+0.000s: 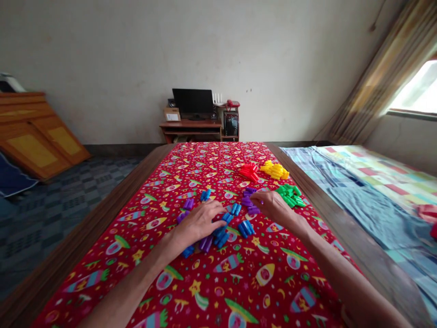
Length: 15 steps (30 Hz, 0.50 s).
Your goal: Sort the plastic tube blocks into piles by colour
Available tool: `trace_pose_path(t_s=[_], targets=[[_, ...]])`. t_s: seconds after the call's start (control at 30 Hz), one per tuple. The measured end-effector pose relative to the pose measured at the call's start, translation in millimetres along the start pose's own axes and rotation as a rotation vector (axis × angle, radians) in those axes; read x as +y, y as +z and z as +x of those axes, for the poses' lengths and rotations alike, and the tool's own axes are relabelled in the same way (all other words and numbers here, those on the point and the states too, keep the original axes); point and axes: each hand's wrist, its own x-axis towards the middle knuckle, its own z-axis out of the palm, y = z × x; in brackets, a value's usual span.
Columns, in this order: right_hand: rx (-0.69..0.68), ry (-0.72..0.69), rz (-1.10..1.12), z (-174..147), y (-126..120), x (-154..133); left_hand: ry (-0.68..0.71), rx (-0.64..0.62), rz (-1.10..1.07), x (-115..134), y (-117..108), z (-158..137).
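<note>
The right hand (271, 203) curls at a purple pile (247, 200), its grasp impossible to tell, while the left hand (205, 216) spreads loosely over still-mixed blue pieces (246, 228) and purple pieces (205, 244), with the red pile (249, 171), yellow pile (276, 170) and green pile (290, 196) already grouped on the cloth (249, 296).

both bare forearms (143, 274) slant inward over the tabletop (363, 255). the left hand (203, 216) is palm down, thumb parted from its gently bent fingers. nearer the right edge, the right hand (269, 202) curls its fingers inward, tips hard to make out.
</note>
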Motion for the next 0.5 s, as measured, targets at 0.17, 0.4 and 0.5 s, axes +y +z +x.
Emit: trace_pose_path(t_s=[0.17, 0.4, 0.5], targets=[[-0.187, -0.414, 0.129, 8.0, 30.4, -51.2, -0.151, -0.114, 0.025, -22.0, -15.7, -14.8], [-0.234, -0.470, 0.086, 14.8, 82.8, -61.5, -0.286, -0.196, 0.048, -35.3, -19.9, -19.5], [-0.188, -0.376, 0.120, 11.6, 79.2, -54.0, -0.284, -0.217, 0.038, -33.9, -20.6, -12.6]])
